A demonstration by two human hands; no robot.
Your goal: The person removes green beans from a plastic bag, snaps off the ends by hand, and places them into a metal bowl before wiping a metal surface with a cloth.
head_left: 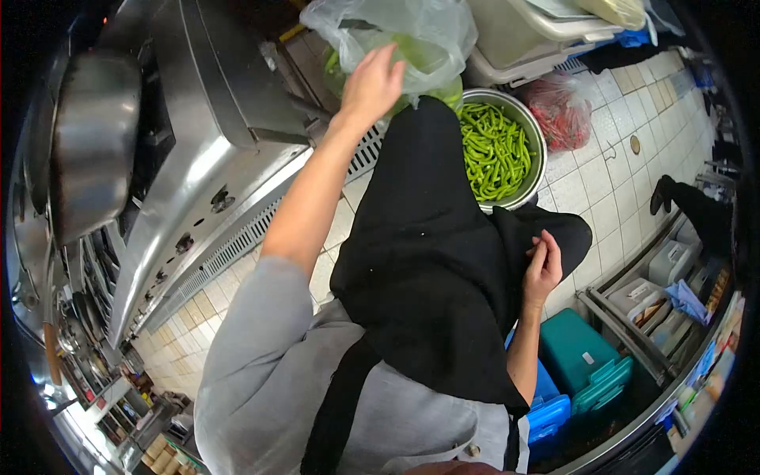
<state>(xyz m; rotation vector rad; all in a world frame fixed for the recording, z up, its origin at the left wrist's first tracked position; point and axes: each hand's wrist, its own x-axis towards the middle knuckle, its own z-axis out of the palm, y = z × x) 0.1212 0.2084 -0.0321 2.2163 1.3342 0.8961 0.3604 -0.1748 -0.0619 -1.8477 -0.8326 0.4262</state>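
- While the 2 hands are well apart, the clear plastic bag [435, 43] stands near the left knee, green contents showing through.
- Just beside it, the steel bowl [542, 146].
- Left hand [374, 87]: half open, fingers bent, over the bag (grip unclear).
- Right hand [543, 271]: loosely curled near the right knee; cannot tell whether it holds anything.
- Green peppers [495, 150], heaped inside the bowl.

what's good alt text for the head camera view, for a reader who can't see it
Seen from above, a person's left hand is at a translucent plastic bag and the right hand is by the right knee. Near the legs is a metal bowl of long green peppers, with a bag of red produce beside it.
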